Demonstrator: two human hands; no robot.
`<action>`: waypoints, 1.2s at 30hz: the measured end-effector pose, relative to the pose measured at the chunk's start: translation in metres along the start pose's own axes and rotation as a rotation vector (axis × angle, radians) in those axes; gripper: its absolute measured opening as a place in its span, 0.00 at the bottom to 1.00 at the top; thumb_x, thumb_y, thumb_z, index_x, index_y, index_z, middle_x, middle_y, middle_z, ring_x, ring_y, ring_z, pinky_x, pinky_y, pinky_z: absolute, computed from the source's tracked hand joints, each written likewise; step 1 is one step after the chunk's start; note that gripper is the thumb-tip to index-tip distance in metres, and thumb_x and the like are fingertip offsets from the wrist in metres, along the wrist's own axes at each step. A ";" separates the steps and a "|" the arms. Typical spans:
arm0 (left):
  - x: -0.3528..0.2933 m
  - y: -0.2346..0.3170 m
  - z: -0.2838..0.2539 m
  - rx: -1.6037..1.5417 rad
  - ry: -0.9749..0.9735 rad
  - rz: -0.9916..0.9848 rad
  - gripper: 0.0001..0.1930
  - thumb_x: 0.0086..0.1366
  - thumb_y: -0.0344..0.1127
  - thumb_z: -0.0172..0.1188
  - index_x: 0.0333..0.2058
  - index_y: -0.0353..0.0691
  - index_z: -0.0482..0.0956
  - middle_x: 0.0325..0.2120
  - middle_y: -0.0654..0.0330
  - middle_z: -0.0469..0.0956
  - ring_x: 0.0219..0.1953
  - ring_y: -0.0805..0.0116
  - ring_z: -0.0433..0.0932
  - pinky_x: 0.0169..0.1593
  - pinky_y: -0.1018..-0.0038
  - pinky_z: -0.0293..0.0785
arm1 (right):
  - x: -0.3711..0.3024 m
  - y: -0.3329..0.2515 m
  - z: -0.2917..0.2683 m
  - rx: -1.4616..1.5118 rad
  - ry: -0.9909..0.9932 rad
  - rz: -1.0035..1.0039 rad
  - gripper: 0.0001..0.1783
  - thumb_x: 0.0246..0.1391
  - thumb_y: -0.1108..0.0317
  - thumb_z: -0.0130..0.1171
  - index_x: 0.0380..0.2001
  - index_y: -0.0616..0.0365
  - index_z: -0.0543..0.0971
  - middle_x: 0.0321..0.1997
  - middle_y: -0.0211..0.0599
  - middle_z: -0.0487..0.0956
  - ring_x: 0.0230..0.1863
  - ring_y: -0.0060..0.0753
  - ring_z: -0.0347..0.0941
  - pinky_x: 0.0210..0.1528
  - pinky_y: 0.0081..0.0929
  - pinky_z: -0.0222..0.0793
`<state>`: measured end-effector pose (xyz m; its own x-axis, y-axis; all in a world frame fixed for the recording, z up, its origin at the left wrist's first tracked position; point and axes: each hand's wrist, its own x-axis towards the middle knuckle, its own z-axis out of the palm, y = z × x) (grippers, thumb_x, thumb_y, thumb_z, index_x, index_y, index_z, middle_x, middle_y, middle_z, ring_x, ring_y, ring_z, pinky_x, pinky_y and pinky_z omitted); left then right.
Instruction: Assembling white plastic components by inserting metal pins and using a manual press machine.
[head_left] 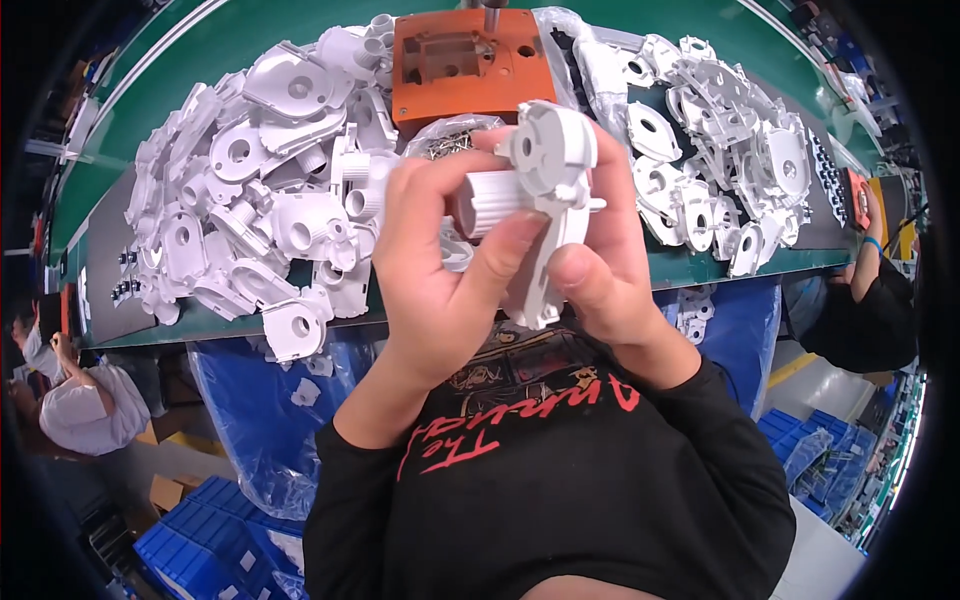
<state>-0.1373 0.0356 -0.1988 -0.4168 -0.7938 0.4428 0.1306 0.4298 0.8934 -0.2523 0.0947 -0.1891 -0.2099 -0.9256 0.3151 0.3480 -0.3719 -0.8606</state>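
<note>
Both my hands are raised over the near edge of the bench, holding a white plastic housing (560, 150) between them. A ribbed white cylinder (492, 203) juts from its left side, and a narrow flat part hangs down toward my chest. My left hand (430, 250) is closed around the cylinder side, with the thumb pressed on the part. From the other side my right hand (618, 270) grips the housing, its thumb near the lower part and its fingers behind, partly hidden. Just beyond my hands lies a clear bag of small metal screws (452, 146).
An orange fixture block (425, 100) stands at the back centre under a metal spindle. White plastic parts (285, 130) are heaped at left, with more white parts (790, 160) at right. Plastic-lined blue bins (225, 400) sit below the bench edge. Other people work at both sides.
</note>
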 end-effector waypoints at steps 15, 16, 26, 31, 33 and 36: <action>-0.013 -0.002 0.021 -0.394 -0.065 -0.191 0.20 0.59 0.28 0.58 0.47 0.31 0.60 0.40 0.55 0.70 0.43 0.71 0.70 0.48 0.75 0.66 | -0.005 0.017 -0.027 -0.507 0.055 -0.109 0.57 0.42 0.35 0.56 0.64 0.56 0.41 0.58 0.48 0.52 0.60 0.42 0.49 0.61 0.37 0.46; -0.008 -0.002 0.016 -0.368 -0.090 -0.176 0.17 0.59 0.27 0.58 0.44 0.31 0.62 0.37 0.56 0.71 0.40 0.73 0.72 0.46 0.77 0.67 | -0.003 0.020 -0.031 -0.538 0.023 -0.198 0.57 0.42 0.37 0.57 0.65 0.55 0.40 0.58 0.48 0.51 0.60 0.43 0.50 0.61 0.38 0.45; 0.039 0.006 0.009 -0.100 -0.159 -0.091 0.09 0.60 0.28 0.57 0.35 0.31 0.68 0.26 0.61 0.76 0.29 0.81 0.73 0.32 0.85 0.67 | -0.014 0.002 -0.053 -0.498 0.032 -0.150 0.54 0.46 0.46 0.58 0.65 0.56 0.38 0.63 0.46 0.54 0.57 0.36 0.58 0.57 0.33 0.51; 0.104 -0.014 0.001 0.301 -0.146 0.116 0.10 0.60 0.31 0.57 0.38 0.35 0.69 0.24 0.59 0.78 0.25 0.75 0.76 0.29 0.79 0.69 | -0.015 -0.002 -0.067 -0.683 0.093 -0.053 0.32 0.49 0.64 0.56 0.57 0.61 0.61 0.56 0.40 0.64 0.51 0.29 0.64 0.51 0.24 0.56; 0.123 -0.033 0.001 0.726 -0.260 0.304 0.10 0.58 0.34 0.56 0.38 0.42 0.70 0.22 0.56 0.77 0.23 0.61 0.78 0.27 0.69 0.71 | -0.011 0.001 -0.060 -0.708 0.119 -0.098 0.22 0.48 0.70 0.55 0.48 0.61 0.70 0.52 0.39 0.69 0.50 0.29 0.65 0.52 0.23 0.57; 0.132 -0.059 0.002 0.971 -0.368 0.349 0.08 0.57 0.35 0.55 0.36 0.45 0.71 0.20 0.54 0.76 0.24 0.52 0.76 0.27 0.61 0.71 | 0.005 0.018 -0.055 -0.998 0.052 -0.284 0.14 0.46 0.72 0.56 0.40 0.60 0.75 0.41 0.40 0.74 0.47 0.37 0.66 0.52 0.27 0.58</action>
<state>-0.2021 -0.0932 -0.1934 -0.7592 -0.4543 0.4661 -0.4030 0.8904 0.2114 -0.2970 0.0876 -0.2247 -0.2136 -0.7999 0.5608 -0.6301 -0.3259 -0.7048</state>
